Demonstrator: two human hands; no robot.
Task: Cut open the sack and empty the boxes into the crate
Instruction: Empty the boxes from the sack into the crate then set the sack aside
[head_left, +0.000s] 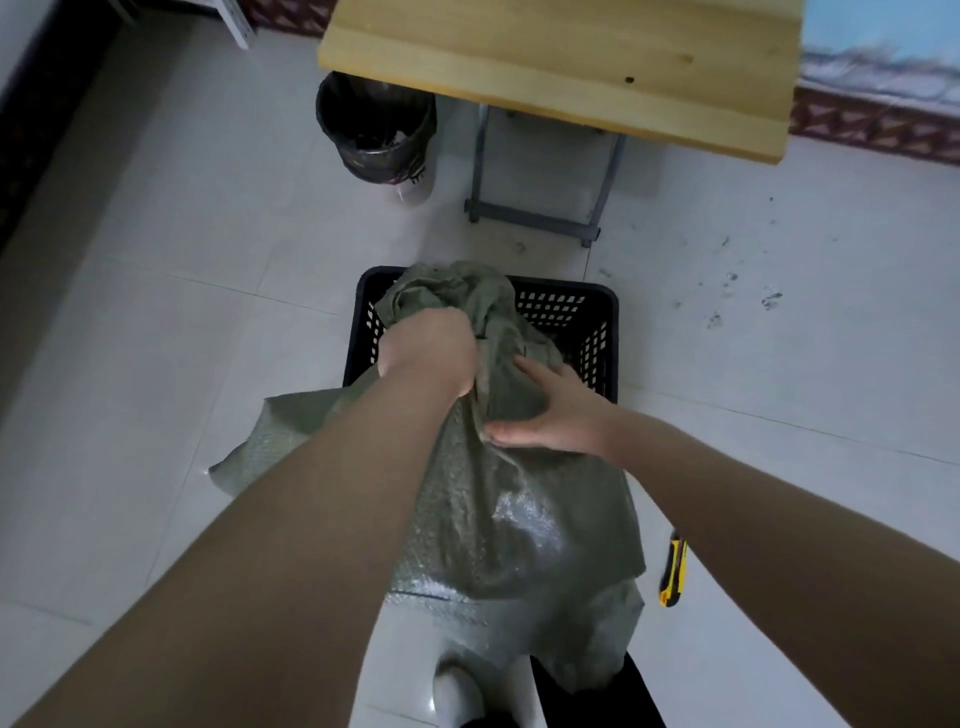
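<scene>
A grey-green woven sack (509, 519) hangs in front of me, its bunched upper end over the black plastic crate (571, 306) on the floor. My left hand (431, 353) is closed in a fist around the gathered fabric near the top. My right hand (550, 410) grips the sack's side just below, thumb and fingers pinching the cloth. The sack covers much of the crate's inside. No boxes are visible. A yellow and black utility knife (672, 574) lies on the tiles to the right of the sack.
A wooden table (571, 67) on a grey metal frame (535, 213) stands beyond the crate. A bin with a black liner (374, 130) sits to its left. The floor is pale tile (182, 312) with dark scuffs at the right. My shoe (457, 696) shows at the bottom.
</scene>
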